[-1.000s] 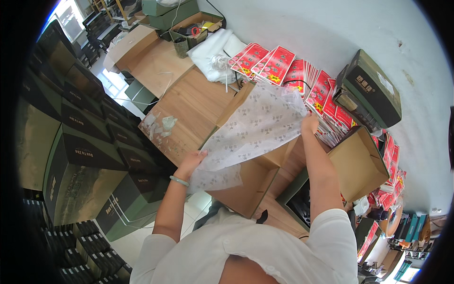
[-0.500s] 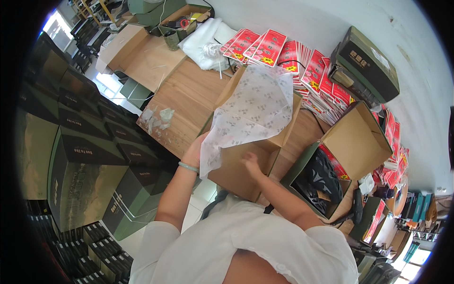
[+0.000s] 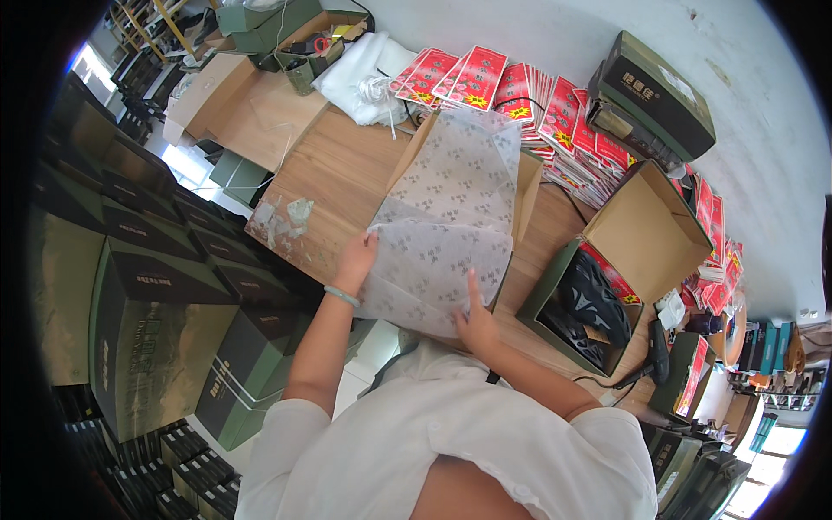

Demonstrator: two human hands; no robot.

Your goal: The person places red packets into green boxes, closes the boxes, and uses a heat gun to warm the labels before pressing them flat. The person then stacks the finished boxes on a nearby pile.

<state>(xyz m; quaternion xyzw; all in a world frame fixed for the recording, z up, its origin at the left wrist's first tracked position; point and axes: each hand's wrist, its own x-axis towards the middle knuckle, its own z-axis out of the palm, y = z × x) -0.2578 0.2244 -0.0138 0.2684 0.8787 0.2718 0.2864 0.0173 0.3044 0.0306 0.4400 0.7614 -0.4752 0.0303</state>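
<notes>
A sheet of white tissue paper with a small grey print [image 3: 442, 251] lies over an open cardboard box [image 3: 529, 195], covering most of its inside. My left hand [image 3: 354, 263], with a pale green bangle at the wrist, is closed on the left edge of the paper. Close to the paper's near right corner, my right hand [image 3: 477, 322] touches the sheet with its index finger stretched out. What lies under the paper cannot be made out.
To the right stands an open green shoebox [image 3: 555, 282] holding black shoes [image 3: 594, 299]. Stacks of red printed cards [image 3: 477, 78] line the wall, near a closed dark box [image 3: 659, 87]. A black handheld tool [image 3: 656, 355] lies at right. Stacked green boxes [image 3: 165, 338] fill the left.
The tissue paper has come down toward me and spread over the near part of the box. My right hand has moved from inside the box onto the paper.
</notes>
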